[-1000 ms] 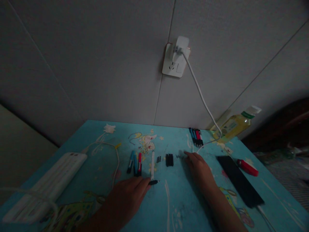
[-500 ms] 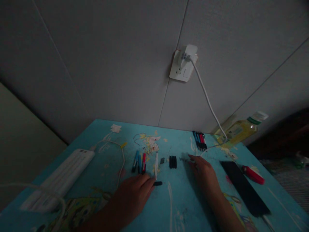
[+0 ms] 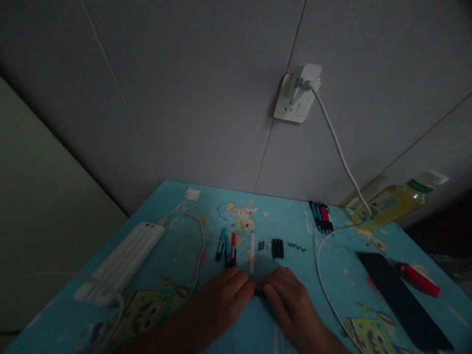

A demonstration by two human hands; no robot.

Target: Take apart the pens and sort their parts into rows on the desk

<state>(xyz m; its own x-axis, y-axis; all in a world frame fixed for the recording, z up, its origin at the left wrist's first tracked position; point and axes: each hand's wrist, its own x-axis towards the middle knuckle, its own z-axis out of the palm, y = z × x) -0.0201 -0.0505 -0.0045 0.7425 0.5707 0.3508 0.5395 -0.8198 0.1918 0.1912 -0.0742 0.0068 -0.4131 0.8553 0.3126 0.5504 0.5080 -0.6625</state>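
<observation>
My left hand (image 3: 234,295) is closed around a dark pen part (image 3: 259,293), a short black tube in the earlier frame and now mostly covered. My right hand (image 3: 289,300) meets it from the right, thumb and fingers pinched at the tube's end; anything small in that pinch is hidden. Just beyond the hands lie thin white pen refills (image 3: 251,250). Farther right come tiny dark pieces (image 3: 261,245), black pen parts (image 3: 278,248) side by side and a row of small springs (image 3: 297,247). Blue and red pen barrels (image 3: 232,248) lie beyond my left hand.
Several pens (image 3: 321,217) lie together at the back right, near a tilted bottle of yellow liquid (image 3: 394,201). A dark flat slab (image 3: 401,300) and a red object (image 3: 418,279) lie at right. A white power strip (image 3: 121,260) sits left. A white cable (image 3: 339,147) hangs from the wall socket.
My right hand has left the springs and moved down and left to meet my left hand at the black tube. The whole view has shifted, so the table things appear farther right.
</observation>
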